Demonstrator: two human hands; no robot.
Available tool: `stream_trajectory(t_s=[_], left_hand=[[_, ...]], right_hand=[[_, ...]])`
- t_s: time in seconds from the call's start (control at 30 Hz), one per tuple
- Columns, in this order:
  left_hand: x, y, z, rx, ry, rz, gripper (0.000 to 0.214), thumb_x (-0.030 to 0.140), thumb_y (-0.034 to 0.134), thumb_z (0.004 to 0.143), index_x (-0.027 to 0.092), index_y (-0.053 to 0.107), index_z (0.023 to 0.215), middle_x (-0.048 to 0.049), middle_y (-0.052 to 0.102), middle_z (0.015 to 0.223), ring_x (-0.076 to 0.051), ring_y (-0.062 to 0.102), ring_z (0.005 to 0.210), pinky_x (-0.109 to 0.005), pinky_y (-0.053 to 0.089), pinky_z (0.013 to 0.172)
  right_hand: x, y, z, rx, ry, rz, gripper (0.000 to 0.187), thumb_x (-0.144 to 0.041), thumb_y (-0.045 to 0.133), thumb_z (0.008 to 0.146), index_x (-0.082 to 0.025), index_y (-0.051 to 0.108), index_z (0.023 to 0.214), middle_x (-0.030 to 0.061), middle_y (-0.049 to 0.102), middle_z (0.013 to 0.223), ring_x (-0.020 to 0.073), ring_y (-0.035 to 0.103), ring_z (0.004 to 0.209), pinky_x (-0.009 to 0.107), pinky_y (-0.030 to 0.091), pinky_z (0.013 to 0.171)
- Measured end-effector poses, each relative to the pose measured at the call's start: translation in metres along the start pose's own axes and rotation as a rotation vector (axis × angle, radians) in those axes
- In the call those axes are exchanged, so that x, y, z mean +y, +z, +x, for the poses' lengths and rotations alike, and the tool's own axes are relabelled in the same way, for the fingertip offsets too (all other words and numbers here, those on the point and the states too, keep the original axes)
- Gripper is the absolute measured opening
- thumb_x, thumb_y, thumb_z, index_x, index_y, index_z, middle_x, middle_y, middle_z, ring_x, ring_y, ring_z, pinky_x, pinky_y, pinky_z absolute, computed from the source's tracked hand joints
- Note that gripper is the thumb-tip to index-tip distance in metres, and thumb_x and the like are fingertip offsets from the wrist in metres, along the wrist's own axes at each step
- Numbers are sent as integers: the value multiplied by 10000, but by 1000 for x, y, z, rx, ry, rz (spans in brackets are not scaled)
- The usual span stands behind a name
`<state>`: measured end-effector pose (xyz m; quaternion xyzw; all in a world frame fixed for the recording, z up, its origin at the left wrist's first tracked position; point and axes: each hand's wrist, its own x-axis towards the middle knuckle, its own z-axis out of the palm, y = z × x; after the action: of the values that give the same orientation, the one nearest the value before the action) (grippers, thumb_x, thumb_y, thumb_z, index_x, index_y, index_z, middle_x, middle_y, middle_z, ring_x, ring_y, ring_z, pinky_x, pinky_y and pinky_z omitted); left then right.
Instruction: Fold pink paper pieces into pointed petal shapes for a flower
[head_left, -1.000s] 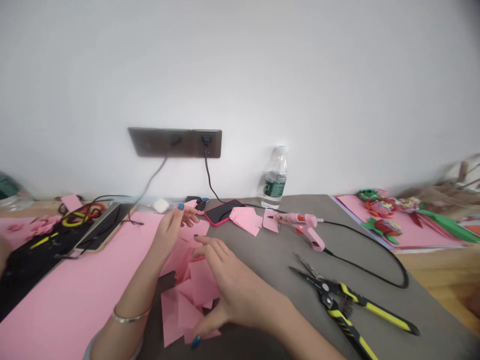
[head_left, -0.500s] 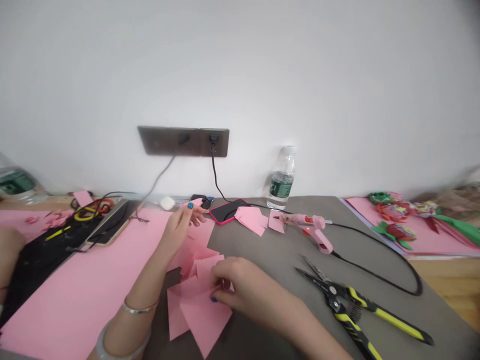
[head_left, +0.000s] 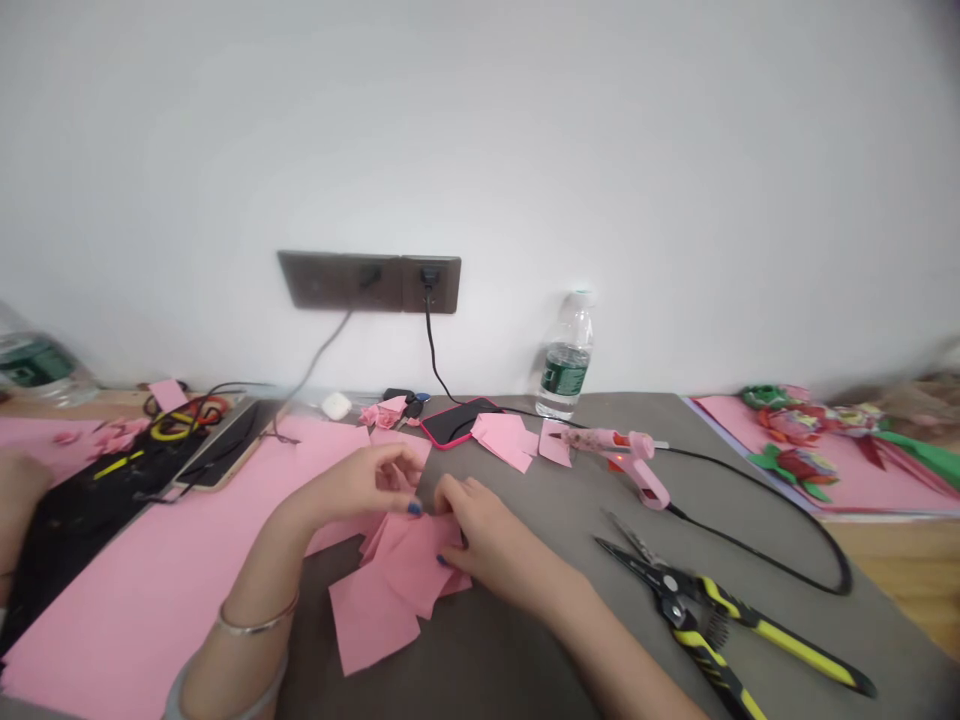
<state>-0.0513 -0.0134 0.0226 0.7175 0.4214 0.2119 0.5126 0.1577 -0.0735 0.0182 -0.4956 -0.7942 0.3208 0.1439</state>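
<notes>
- Papers (head_left: pixel 373 612) are lying bunched on the table (head_left: pixel 517 655), at the hands.
- The right hand (head_left: pixel 495 538) is pinching their right edge.
- The left hand (head_left: pixel 364 487) is curling at their far edge; I cannot tell whether its grip is holding any.
- A glue gun (head_left: pixel 637 468) and pliers (head_left: pixel 669 584) are lying to the right.
- A bottle (head_left: pixel 565 372) is standing by the wall (head_left: pixel 675 180).

No legible text. Upright bottle (head_left: pixel 566 365), right of and below the socket plate (head_left: pixel 367 283): green label (head_left: pixel 564 371) with pale marks, too small to make out. Other bottle (head_left: pixel 49 372), far left of the socket plate: green label too, blurred. Glue gun (head_left: pixel 641 472), right of and below the plate: dark marks on barrel, can't tell if lettering.
</notes>
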Motion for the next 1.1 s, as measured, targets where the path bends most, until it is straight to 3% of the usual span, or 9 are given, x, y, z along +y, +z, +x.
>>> stream_trajectory(t_s=[0.13,0.23,0.33,0.4,0.53,0.67,0.83,0.97,1.1], left_hand=[[3,-3,-9,-230,-139,84,371,171,740,602,207,661,963,9,650,929,-179,580,795,-266,439,689],[5,-2,-8,-228,-149,131,167,156,684,605,182,636,763,51,543,717,-147,477,660,-247,332,596],[8,-1,-4,-106,-117,123,185,203,682,649,185,506,595,75,363,598,-121,347,585,-256,229,557],[8,2,1,21,-75,83,204,229,672,688,191,488,608,68,358,621,-126,346,602,-257,235,564],[3,14,13,266,-24,-68,177,351,624,800,184,620,855,-1,566,788,-199,529,759,-272,387,644],[-8,29,27,412,10,-240,329,434,613,829,178,657,1030,-92,687,1018,-285,620,997,-346,484,804],[-14,46,39,509,73,-409,407,371,727,740,199,660,1102,-101,715,1122,-297,629,1101,-356,500,878],[-14,57,41,501,74,-530,338,390,705,762,166,696,1015,-75,740,895,-255,684,883,-330,521,764],[-15,60,42,526,53,-592,270,426,713,765,164,684,818,-4,654,654,-188,629,660,-272,484,614]], right_hand=[[16,-2,2,-17,-15,176,293,30,555,698,-212,516,860,-25,565,807,150,498,734,243,336,616],[29,-7,4,-39,-2,268,176,-26,555,714,-199,543,736,-40,551,726,128,482,656,237,320,575],[41,-13,11,22,-7,439,80,-123,588,751,-197,563,735,-42,528,666,129,471,615,237,316,547],[49,-16,17,201,-32,619,111,-220,643,763,-191,559,697,-33,518,647,134,470,599,241,332,543],[62,-17,30,548,-67,789,233,-398,696,776,-207,566,740,-23,531,654,145,469,583,252,353,540],[66,-16,33,744,-102,827,262,-490,559,897,-232,566,938,29,627,833,185,560,700,280,434,617],[57,-6,33,688,-175,743,214,-429,622,863,-217,604,845,23,623,760,178,552,647,274,424,572],[56,0,34,654,-201,585,26,-225,669,808,-209,652,797,-3,565,692,164,483,626,275,377,590],[60,-2,35,561,-264,484,86,-149,638,791,-216,692,789,19,630,746,183,535,683,291,398,643]])
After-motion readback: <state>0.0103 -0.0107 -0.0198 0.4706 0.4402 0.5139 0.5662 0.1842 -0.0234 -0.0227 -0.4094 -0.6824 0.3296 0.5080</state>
